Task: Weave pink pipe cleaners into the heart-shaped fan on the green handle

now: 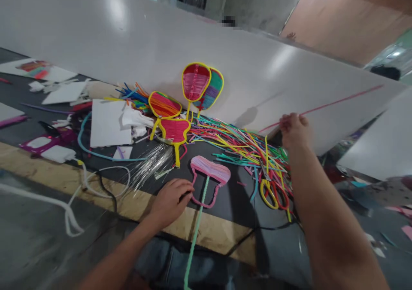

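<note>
The person's right hand (pixel 294 130) reaches out by the white partition (pixel 154 45), fingers clamped on a long pinkish-red pipe cleaner (pixel 341 100). The left hand (pixel 172 200) is at the left edge of the partly filled pink fan (pixel 210 169); I can't tell whether those fingers grip it. The fan lies on the dark worktop (pixel 233 202), its green stem (pixel 195 242) overhanging the near edge. Scissors (pixel 267 172) lie to its right.
</note>
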`<action>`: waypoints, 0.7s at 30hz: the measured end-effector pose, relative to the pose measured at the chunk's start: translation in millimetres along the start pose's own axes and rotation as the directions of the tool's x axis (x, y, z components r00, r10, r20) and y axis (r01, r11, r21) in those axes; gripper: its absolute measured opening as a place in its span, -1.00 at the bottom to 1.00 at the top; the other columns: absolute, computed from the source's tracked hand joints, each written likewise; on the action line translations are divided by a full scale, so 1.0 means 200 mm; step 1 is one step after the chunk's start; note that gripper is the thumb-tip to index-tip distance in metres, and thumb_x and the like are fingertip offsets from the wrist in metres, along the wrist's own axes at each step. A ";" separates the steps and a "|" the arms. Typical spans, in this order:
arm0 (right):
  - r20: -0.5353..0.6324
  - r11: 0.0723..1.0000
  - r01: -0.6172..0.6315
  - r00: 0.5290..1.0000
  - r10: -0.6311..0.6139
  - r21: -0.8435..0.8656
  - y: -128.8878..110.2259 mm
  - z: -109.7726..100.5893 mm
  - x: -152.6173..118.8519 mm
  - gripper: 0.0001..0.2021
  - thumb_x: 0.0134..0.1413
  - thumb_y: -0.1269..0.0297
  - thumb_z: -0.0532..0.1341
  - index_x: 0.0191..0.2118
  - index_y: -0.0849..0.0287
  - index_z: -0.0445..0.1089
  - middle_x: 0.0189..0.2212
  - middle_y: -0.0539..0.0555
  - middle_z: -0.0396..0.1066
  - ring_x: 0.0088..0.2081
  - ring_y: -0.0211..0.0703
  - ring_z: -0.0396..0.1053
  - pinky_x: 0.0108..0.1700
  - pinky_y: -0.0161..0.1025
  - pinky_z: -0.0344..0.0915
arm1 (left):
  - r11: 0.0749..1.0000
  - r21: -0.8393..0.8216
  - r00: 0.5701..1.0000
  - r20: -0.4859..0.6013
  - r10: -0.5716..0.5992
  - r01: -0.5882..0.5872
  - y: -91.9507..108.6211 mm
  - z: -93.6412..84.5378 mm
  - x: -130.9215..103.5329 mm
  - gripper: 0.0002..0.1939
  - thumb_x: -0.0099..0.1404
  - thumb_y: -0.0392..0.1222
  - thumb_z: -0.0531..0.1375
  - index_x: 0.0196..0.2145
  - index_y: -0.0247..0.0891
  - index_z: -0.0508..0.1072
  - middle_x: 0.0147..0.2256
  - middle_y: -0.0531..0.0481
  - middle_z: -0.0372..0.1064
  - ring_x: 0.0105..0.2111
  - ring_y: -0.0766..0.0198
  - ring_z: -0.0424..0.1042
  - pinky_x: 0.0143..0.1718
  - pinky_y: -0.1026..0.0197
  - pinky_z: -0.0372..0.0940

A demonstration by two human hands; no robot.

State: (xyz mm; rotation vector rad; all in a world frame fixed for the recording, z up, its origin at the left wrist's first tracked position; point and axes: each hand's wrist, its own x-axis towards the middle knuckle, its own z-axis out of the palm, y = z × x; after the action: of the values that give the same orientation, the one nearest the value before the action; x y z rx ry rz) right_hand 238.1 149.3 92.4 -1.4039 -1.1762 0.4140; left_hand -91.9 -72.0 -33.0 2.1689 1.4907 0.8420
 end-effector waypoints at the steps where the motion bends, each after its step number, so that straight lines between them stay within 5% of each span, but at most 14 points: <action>1: 0.022 0.999 -0.007 1.000 0.005 0.047 -0.03 -0.02 -0.01 -0.80 0.16 0.16 -0.09 -0.34 0.08 0.19 -0.51 -0.07 0.34 -0.51 -0.36 0.33 -0.40 -0.37 0.32 | 1.000 0.008 1.000 -0.004 0.003 -0.003 0.00 0.00 0.00 -0.82 0.25 -0.26 0.07 -0.24 -0.20 0.46 -0.18 -0.03 0.43 -0.14 0.22 0.35 -0.07 0.11 0.24; 5: 0.325 0.999 -0.048 0.945 0.039 0.022 -0.08 -0.12 -0.21 -0.84 -0.05 0.23 0.19 -0.33 0.18 0.32 -0.59 -0.04 0.37 -0.62 -0.32 0.27 -0.53 -0.37 0.23 | 1.000 0.014 0.999 -0.042 0.016 -0.016 -0.01 0.01 -0.03 -0.80 0.25 -0.25 0.07 -0.20 -0.21 0.43 -0.15 -0.04 0.42 -0.11 0.22 0.34 -0.03 0.11 0.24; 8: 0.656 0.893 0.300 0.755 -0.007 -0.336 -0.05 -0.22 -0.48 -0.88 -0.03 0.31 0.14 -0.35 0.18 0.38 -0.60 -0.05 0.40 -0.62 -0.31 0.24 -0.54 -0.39 0.13 | 1.000 0.012 0.994 -0.107 0.005 -0.003 -0.01 0.00 -0.05 -0.77 0.26 -0.25 0.05 -0.15 -0.22 0.41 -0.10 -0.06 0.38 -0.05 0.22 0.32 0.00 0.12 0.23; 10: 0.776 0.752 0.503 0.631 0.016 -0.425 -0.02 -0.29 -0.67 -0.84 0.04 0.30 0.08 -0.36 0.14 0.41 -0.57 -0.03 0.41 -0.56 -0.26 0.31 -0.48 -0.37 0.15 | 0.999 0.038 0.991 -0.135 0.013 -0.008 -0.01 -0.01 -0.05 -0.76 0.26 -0.25 0.05 -0.12 -0.22 0.39 -0.07 -0.07 0.35 -0.02 0.20 0.29 0.02 0.10 0.22; 11: 0.793 0.698 0.551 0.607 0.039 -0.456 0.00 -0.32 -0.75 -0.81 0.07 0.29 0.05 -0.34 0.13 0.41 -0.52 -0.01 0.44 -0.50 -0.23 0.36 -0.44 -0.35 0.16 | 0.998 0.059 0.990 -0.140 0.030 -0.022 -0.01 -0.02 -0.04 -0.75 0.26 -0.24 0.06 -0.11 -0.22 0.38 -0.06 -0.08 0.34 -0.01 0.18 0.28 0.04 0.08 0.20; 15: 0.769 0.568 0.589 0.626 0.129 -0.575 0.06 -0.40 -0.97 -0.76 0.16 0.31 -0.02 -0.25 0.13 0.40 -0.34 0.07 0.47 -0.29 -0.17 0.41 -0.31 -0.33 0.19 | 0.985 0.140 0.988 -0.103 0.115 -0.101 0.00 -0.04 0.04 -0.72 0.26 -0.25 0.06 -0.07 -0.24 0.36 -0.04 -0.12 0.30 0.02 0.14 0.24 0.09 0.01 0.14; 21: 0.767 0.433 0.648 0.611 0.196 -0.626 0.08 -0.42 -1.06 -0.78 0.18 0.38 -0.01 -0.27 0.13 0.38 -0.30 0.08 0.43 -0.21 -0.16 0.38 -0.27 -0.34 0.19 | 0.973 0.189 0.991 -0.013 0.137 -0.132 -0.03 -0.03 0.19 -0.69 0.23 -0.26 0.08 -0.05 -0.27 0.33 0.02 -0.19 0.20 0.08 0.09 0.17 0.08 0.00 0.16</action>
State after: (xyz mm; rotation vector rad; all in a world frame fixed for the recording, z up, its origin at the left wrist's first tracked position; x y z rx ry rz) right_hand 222.6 -65.3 17.1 -1.9373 -2.6050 0.1065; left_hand -90.4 -35.3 -22.0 2.4286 1.5040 0.8045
